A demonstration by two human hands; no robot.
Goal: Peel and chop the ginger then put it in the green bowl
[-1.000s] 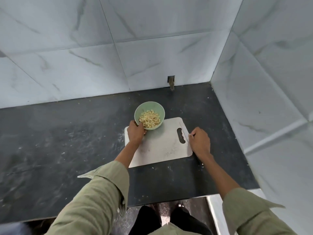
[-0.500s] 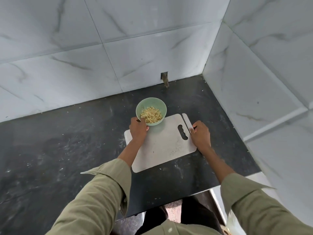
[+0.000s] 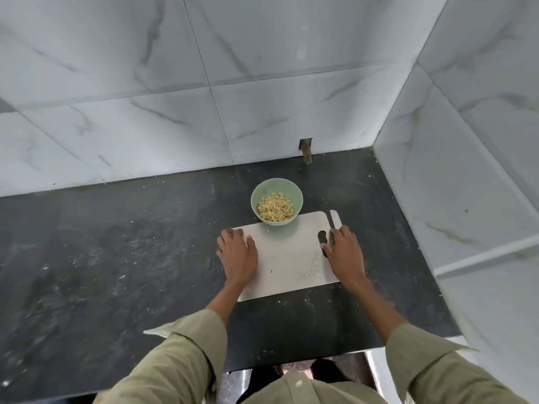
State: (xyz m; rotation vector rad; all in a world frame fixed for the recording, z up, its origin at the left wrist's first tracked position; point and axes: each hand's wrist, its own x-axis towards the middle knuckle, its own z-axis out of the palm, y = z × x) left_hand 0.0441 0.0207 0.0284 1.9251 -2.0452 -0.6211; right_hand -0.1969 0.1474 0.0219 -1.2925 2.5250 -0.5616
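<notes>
From the head camera, looking down, we see that our left hand (image 3: 237, 253) has let go of the green bowl (image 3: 276, 201), whose near rim it held half a second ago, and now lies flat on the left part of the cutting board (image 3: 287, 258), fingers straight and holding nothing. The bowl stands on its own at the board's far edge, partly on it, with the chopped ginger (image 3: 274, 210) heaped inside. Our right hand (image 3: 344, 252) has kept its place at the board's right edge, over the knife (image 3: 334, 220); the pale blade points away from us and a bit of dark handle shows below the fingers (image 3: 335, 233), which seem curled around the handle, though the grip itself is hidden under the hand. Only a few pale scraps remain on the board, so we judge the task all but finished, with just the knife to be put down

The surface (image 3: 116, 258) is a dark stone counter, dusty and flecked with light specks. It sits in a corner of white marble-look wall tiles (image 3: 262, 97), and a small notch with a short stub (image 3: 306, 150) shows at the foot of the back wall beyond the bowl
</notes>
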